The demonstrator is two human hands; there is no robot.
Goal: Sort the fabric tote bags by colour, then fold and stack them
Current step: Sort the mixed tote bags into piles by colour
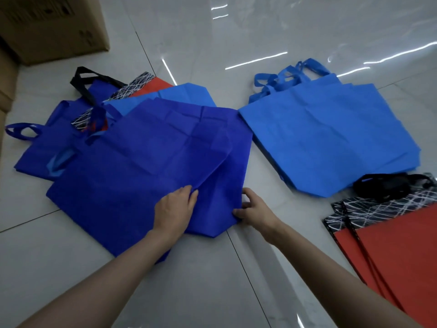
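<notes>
A dark blue tote bag [142, 166] lies flat on the tiled floor on top of a mixed heap. My left hand [175, 207] pinches a fold of this bag near its bottom edge. My right hand [253, 209] grips the bag's bottom right corner between thumb and fingers. Under it lie another dark blue bag [42, 152], a light blue bag [179, 95] and a red bag with a black-and-white band [151, 85]. A pile of light blue bags [331, 136] lies to the right. Red bags with patterned bands [397, 245] lie at the lower right.
A cardboard box [52, 27] stands at the upper left, with more cardboard [6, 81] along the left edge. Glossy grey floor tiles [212, 280] spread between and behind the piles.
</notes>
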